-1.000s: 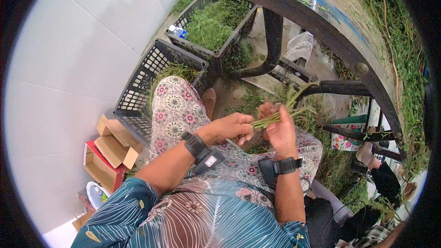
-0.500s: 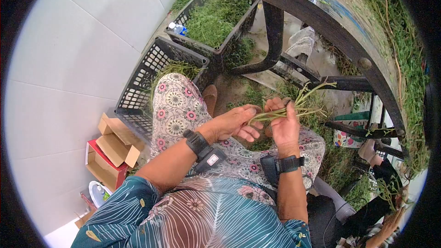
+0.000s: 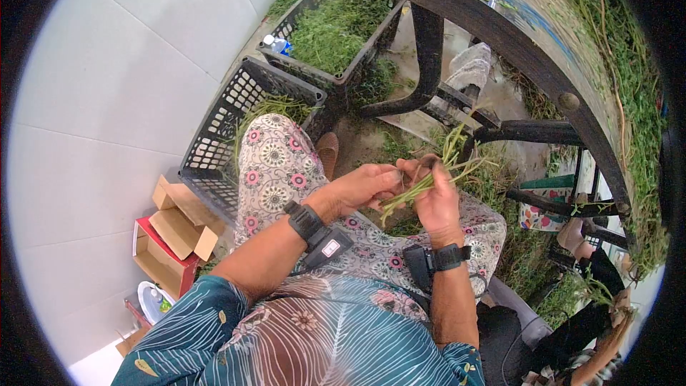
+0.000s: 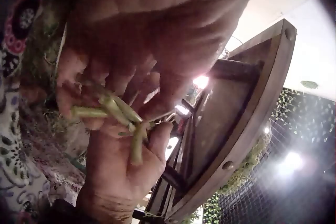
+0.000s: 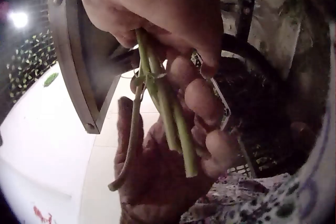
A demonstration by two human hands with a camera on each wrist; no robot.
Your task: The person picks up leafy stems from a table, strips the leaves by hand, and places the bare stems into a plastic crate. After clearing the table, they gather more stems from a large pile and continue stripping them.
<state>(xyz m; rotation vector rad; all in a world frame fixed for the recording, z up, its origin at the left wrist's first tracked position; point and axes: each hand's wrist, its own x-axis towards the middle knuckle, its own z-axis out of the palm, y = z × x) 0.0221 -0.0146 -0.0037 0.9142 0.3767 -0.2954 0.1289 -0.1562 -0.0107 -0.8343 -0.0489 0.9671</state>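
A small bunch of green stems (image 3: 457,154) slants up between the two hands, over the lap. My right hand (image 3: 437,200) grips the bunch with curled fingers; in the right wrist view the cut ends of the stems (image 5: 176,124) hang below it. My left hand (image 3: 364,187) is at the lower part of the bunch, its fingertips right beside the right fingers. The right wrist view has its thumb (image 5: 125,127) extended along the stems; I cannot tell whether it pinches one. Stem ends (image 4: 118,108) cross in front of its fingers in the left wrist view.
Ahead on the left stand two black crates (image 3: 250,75), holding greens and stems. A dark-framed table (image 3: 493,18) bearing greens curves across the upper right, its legs (image 3: 426,57) close ahead. Open cardboard boxes (image 3: 168,243) lie at the left. Another person's arm (image 3: 607,347) shows lower right.
The left hand opened away from the stems half a second ago, then came back against the right fingers. The bunch has tilted more upright in the right hand.
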